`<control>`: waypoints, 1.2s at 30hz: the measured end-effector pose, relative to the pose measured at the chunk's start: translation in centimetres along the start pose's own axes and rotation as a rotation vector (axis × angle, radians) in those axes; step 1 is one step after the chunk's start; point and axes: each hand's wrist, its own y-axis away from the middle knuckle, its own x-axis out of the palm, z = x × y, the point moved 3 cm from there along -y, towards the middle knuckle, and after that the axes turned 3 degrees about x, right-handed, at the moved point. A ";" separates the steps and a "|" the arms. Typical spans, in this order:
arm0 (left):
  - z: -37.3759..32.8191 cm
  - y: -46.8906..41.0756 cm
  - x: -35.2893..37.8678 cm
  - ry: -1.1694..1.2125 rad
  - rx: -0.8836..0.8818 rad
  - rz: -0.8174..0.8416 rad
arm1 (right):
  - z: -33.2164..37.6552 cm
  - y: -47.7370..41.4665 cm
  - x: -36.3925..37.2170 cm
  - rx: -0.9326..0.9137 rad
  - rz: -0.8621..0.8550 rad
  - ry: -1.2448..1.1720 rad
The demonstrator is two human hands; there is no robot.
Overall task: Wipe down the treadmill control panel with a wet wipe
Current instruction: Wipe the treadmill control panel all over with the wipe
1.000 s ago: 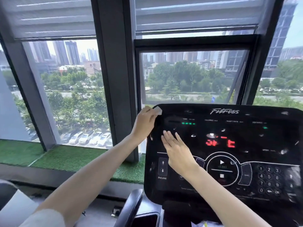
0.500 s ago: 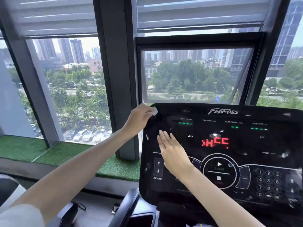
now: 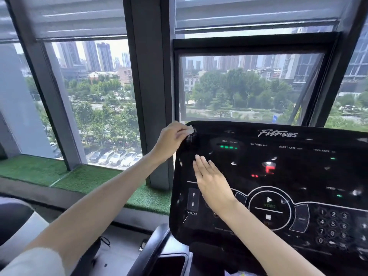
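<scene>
Our left hand [image 3: 171,139] sits at the upper left corner of the glossy black treadmill control panel [image 3: 310,172], its fingers curled and pinching a small folded white wet wipe [image 3: 190,130]; the wipe pokes out past the fingertips right at the panel's rounded top edge, up and left of the green TIME lights [image 3: 228,146], though we cannot tell whether it presses on the surface; our right hand [image 3: 213,182] lies flat on the panel's left part, fingers straight and close together, pointing up and to the left, holding nothing; its palm is just right of the INCLINE arrow buttons [image 3: 193,199] and left of the round white-outlined START dial [image 3: 268,208]; red digits [image 3: 268,169] glow near the panel's middle, and a white number keypad [image 3: 332,226] fills its lower right; behind the panel stands a dark grey window post [image 3: 153,96], with a strip of green artificial turf [image 3: 89,176] along the sill to the left; a pale sleeve [image 3: 29,261] covers our left upper arm at the bottom corner
</scene>
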 end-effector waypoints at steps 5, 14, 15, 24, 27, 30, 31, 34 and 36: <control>-0.6 2.9 1.1 -0.057 0.143 0.264 | -0.1 0.1 0.2 0.036 0.021 0.002; 0.8 5.2 1.4 -0.063 0.090 0.165 | -0.2 0.3 0.1 -0.015 -0.031 -0.008; 1.0 6.7 1.6 -0.074 0.100 0.203 | -0.2 0.3 0.0 -0.018 -0.027 -0.005; 1.0 4.4 1.3 -0.079 0.001 0.021 | -0.2 0.4 -0.1 -0.023 -0.015 0.008; 1.4 9.6 2.4 -0.089 0.112 0.207 | -0.2 0.4 0.1 -0.035 -0.016 0.015; 1.4 9.3 2.3 -0.091 0.144 0.287 | -0.4 0.4 0.2 -0.041 -0.025 0.031; 1.2 7.8 2.0 -0.101 0.110 0.230 | -0.4 0.3 0.2 -0.040 -0.023 0.029; 1.2 4.3 1.1 -0.091 -0.053 -0.003 | -0.4 0.3 0.3 -0.030 -0.037 0.011; 1.4 5.6 2.0 -0.089 -0.034 0.040 | -0.3 0.3 0.4 -0.032 -0.052 0.003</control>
